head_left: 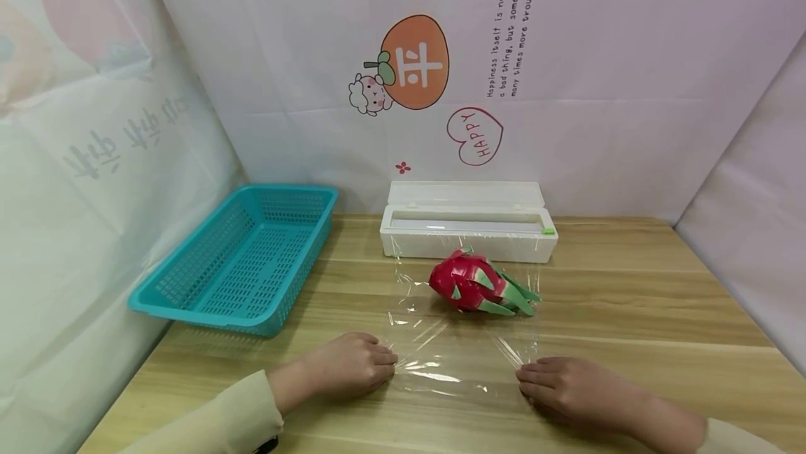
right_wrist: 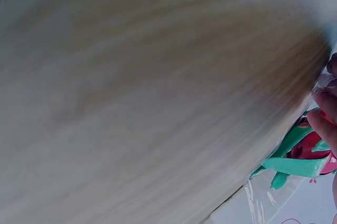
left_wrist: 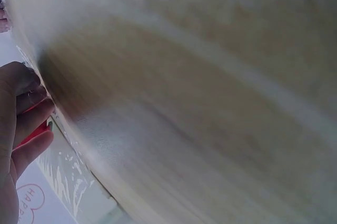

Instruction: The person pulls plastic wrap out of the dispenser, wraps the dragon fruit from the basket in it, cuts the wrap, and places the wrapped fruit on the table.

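A sheet of clear plastic wrap (head_left: pixel 441 376) stretches over the wooden table from a white wrap dispenser box (head_left: pixel 469 247), whose lid stands raised. On the sheet lies a red dragon fruit (head_left: pixel 469 282) with green-tipped scales, its leafy end toward the right. My left hand (head_left: pixel 352 364) pinches the near left corner of the wrap, close to the tabletop. The near right corner is pinched by my right hand (head_left: pixel 567 391). Creases run from both hands toward the fruit. In the right wrist view the dragon fruit (right_wrist: pixel 303 153) shows partly behind my fingers (right_wrist: pixel 326 124).
A teal plastic basket (head_left: pixel 292 279) with perforated walls stands at the left of the table. Behind the dispenser hangs a white printed cloth (head_left: pixel 567 125), and similar cloth borders both sides. A small green slider (head_left: pixel 548 231) sits at the dispenser's right end.
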Tool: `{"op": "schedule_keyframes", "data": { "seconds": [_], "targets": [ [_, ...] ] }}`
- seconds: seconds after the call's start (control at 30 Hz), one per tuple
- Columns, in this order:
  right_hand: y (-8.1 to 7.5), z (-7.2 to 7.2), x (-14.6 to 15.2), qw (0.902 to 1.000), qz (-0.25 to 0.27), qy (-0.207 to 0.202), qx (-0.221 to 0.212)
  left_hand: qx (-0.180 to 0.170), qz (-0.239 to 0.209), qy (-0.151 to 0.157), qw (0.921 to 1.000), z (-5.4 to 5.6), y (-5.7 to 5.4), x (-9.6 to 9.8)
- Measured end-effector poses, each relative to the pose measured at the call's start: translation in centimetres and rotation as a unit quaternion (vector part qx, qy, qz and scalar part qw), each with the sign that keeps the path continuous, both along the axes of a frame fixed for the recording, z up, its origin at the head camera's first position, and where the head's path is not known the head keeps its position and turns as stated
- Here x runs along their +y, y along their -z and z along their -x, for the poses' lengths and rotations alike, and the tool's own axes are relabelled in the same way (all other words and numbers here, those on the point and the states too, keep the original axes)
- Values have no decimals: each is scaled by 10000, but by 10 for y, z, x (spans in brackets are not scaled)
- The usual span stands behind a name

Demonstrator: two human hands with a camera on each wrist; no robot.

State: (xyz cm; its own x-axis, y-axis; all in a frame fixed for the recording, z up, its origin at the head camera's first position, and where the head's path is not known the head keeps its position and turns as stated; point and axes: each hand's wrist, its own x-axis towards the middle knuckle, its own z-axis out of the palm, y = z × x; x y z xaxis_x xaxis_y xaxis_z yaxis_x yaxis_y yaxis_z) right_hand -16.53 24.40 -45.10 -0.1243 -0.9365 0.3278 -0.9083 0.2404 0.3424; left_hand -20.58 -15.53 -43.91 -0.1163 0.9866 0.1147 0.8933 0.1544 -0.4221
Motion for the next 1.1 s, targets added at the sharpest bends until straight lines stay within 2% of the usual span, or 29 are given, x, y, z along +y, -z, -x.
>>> {"op": "schedule_keyframes", "data": {
  "seconds": [0.3, 0.47, 0.67, 0.8, 0.9, 1.1],
  "targets": [
    [-1, 4, 3, 9971, 692, -114, -311, -497, -799, 106, 9955, 3, -3, 2],
    [-3, 8, 4, 9930, 1146, -279, -41, -516, -1074, 79, 9928, 7, -5, 3],
    [-7, 9, 9, 9916, 1295, -46, 32, -540, -1370, -82, 9891, 9, -5, 6],
    [-10, 12, 9, 9884, 1496, -127, 223, -485, -1503, -100, 9874, 10, -6, 9],
    [-12, 15, 8, 9848, 1677, -258, 386, -555, -1632, -91, 9850, 10, -7, 10],
    [-20, 20, 5, 9771, 2010, -250, 653, -845, -1973, -6, 9767, 10, -16, 10]
  ]
}}
